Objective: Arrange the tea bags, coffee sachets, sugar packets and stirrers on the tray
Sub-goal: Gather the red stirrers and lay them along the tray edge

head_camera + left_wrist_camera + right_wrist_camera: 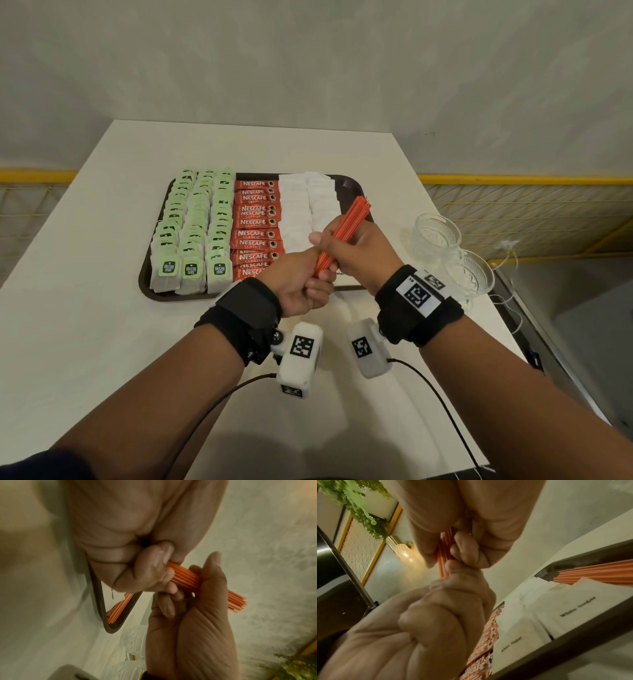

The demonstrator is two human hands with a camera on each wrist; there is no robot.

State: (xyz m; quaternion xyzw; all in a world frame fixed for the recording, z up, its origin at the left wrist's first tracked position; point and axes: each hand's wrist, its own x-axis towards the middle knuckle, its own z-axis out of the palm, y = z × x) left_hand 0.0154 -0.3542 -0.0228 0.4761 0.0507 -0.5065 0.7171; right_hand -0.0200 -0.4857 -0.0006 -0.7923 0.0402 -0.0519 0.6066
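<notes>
Both hands are meeting over the near-right part of the tray point(145, 274), gripping 1 bundle of orange stirrers point(346, 229) btwn them. The left hand point(301, 281) is curling its fingers round the bundle's lower end, thumb up along it; the right hand point(363, 250) is wrapping round the middle, just above the left, so the 2 hands are touching. The bundle is tilting up & away to the right, its top end fanning a little above the sugar packets point(308, 205). In the left wrist view the left hand point(130, 566) and right hand point(197, 615) are both clamping the stirrers point(185, 578), w/ more orange stirrers lying in the tray's corner beyond. On the tray, green-tagged tea bags point(191, 233) are filling 3 rows at the left, red coffee sachets point(257, 226) are running in 1 column beside them, and the white sugar packets are sitting in 2 columns right of those. The tray is resting on a white table point(85, 325). Clear glass cups point(445, 246) are standing on the table right of the tray, apart from it. The right wrist view is showing the packets marked "White Sugar" point(573, 609) beside the sachets point(488, 635).
</notes>
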